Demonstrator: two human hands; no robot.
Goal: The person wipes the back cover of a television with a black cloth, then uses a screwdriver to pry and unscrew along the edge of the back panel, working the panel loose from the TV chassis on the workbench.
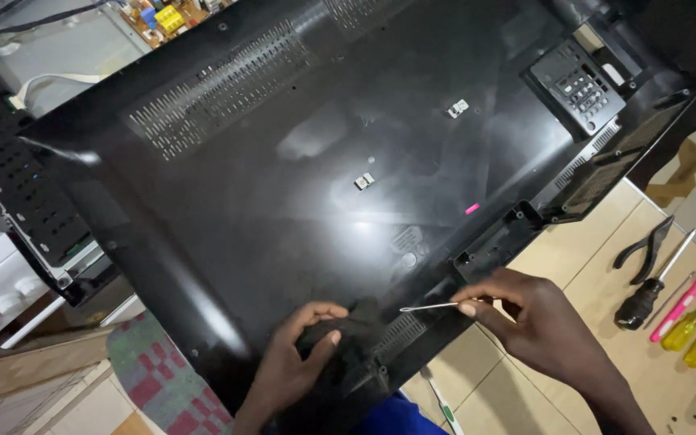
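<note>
A large black plastic back cover (300,177) of a flat screen lies tilted across the view, with vent slots and small metal mounts on it. My left hand (296,358) grips its near edge, thumb and fingers curled over the rim. My right hand (525,314) pinches a thin metal rod-like tool (432,306), its tip pointing left over the cover's lower edge beside a vent grille (396,334).
On the tiled floor to the right lie black pliers (646,246), a black-handled screwdriver (646,298), a pink-handled tool (682,302) and yellow-handled screwdrivers (690,330). A circuit board (163,16) and metal chassis (58,56) show at top left. A red-green mat (151,374) lies lower left.
</note>
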